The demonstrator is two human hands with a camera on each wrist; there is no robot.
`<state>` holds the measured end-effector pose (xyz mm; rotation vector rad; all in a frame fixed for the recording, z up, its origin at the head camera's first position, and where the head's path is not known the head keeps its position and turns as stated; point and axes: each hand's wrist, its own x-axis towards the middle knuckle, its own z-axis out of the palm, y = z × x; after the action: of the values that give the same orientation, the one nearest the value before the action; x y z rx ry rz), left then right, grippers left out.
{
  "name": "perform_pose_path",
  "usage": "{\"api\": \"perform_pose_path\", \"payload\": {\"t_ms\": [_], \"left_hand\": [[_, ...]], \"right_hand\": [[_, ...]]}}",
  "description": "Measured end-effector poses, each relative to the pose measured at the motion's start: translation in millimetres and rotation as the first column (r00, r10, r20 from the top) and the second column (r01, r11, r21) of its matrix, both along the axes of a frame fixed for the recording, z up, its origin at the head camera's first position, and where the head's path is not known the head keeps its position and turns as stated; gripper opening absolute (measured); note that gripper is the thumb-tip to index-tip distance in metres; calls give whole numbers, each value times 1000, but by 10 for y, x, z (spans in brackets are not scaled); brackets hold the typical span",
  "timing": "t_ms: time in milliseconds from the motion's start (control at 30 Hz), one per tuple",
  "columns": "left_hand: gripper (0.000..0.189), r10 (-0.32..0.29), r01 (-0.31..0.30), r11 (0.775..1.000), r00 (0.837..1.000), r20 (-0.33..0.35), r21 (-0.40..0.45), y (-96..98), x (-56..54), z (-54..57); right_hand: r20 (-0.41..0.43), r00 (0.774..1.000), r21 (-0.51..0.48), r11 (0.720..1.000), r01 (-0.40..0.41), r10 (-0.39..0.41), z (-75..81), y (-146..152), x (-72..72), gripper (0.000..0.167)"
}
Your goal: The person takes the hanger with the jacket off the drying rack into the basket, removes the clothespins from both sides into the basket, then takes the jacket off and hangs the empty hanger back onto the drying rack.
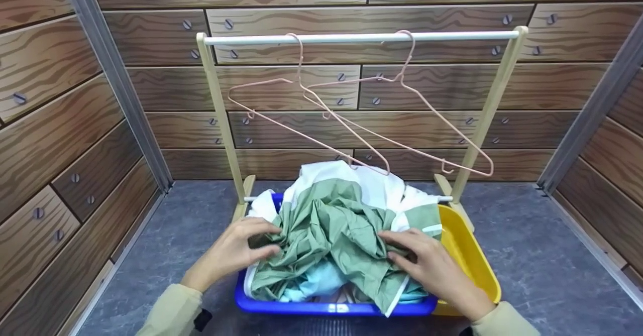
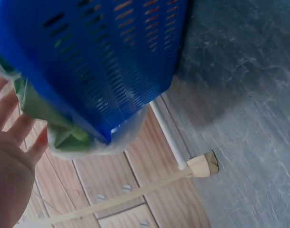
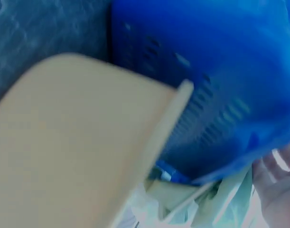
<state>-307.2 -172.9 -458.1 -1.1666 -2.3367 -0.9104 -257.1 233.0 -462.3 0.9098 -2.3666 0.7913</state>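
A crumpled green-and-white garment [image 1: 346,215] lies heaped over a blue basket [image 1: 336,308], its white part toward the back. Beneath it, light blue cloth [image 1: 319,281] shows near the front rim. My left hand [image 1: 236,245] is at the heap's left side, thumb and fingers spread apart with the fingertips right at the green fabric. On the opposite side, my right hand [image 1: 427,260] has its fingertips against the green folds, thumb below. The left wrist view has the left fingers [image 2: 22,124] extended beside the basket's slotted wall. Fingers of the right hand [image 3: 277,185] show near the basket's edge.
Behind the basket stands a clothes rack with a white rail [image 1: 351,38] and pale wooden posts [image 1: 221,120]. Two pink wire hangers [image 1: 346,125] hang there, their lower ends just above the heap. A yellow basket [image 1: 464,255] stands at the right. Wood-patterned walls enclose the grey floor [image 1: 507,235].
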Motion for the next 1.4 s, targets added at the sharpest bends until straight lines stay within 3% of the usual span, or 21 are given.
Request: {"api": "perform_pose_path", "payload": {"t_ms": [133, 267, 433, 533, 667, 833, 1033, 1167, 1267, 1400], "left_hand": [[22, -8, 2, 996, 998, 61, 88, -78, -121, 104], [19, 33, -50, 991, 990, 140, 122, -145, -261, 243], [21, 51, -66, 992, 990, 129, 111, -151, -508, 344], [23, 31, -40, 997, 992, 120, 71, -120, -634, 361], [34, 3, -3, 1000, 990, 139, -6, -45, -749, 369], [56, -1, 19, 994, 985, 172, -106, 113, -839, 339], [73, -11, 68, 970, 972, 237, -235, 304, -872, 315], [76, 0, 83, 930, 975, 224, -359, 399, -873, 328], [67, -5, 81, 908, 983, 183, -412, 443, -895, 335], [43, -31, 84, 913, 990, 138, -399, 469, -970, 300]], "right_hand": [[-15, 998, -46, 998, -54, 53, 67, 109, -45, 45], [-23, 994, -141, 984, -113, 111, 179, 223, -93, 42], [43, 990, -241, 963, -117, 131, 387, 380, -140, 40], [69, 994, -202, 977, -74, 90, 411, 531, -251, 45], [112, 992, -94, 994, -48, 59, 324, 732, -480, 55], [257, 961, -33, 995, -99, 104, 232, 806, -702, 65], [349, 934, 69, 992, -104, 73, 179, 738, -856, 69], [353, 932, 84, 990, -115, 79, 155, 693, -919, 60], [333, 940, 98, 988, -117, 78, 144, 669, -951, 45], [288, 957, 123, 990, -71, 33, 136, 640, -967, 29]]}}
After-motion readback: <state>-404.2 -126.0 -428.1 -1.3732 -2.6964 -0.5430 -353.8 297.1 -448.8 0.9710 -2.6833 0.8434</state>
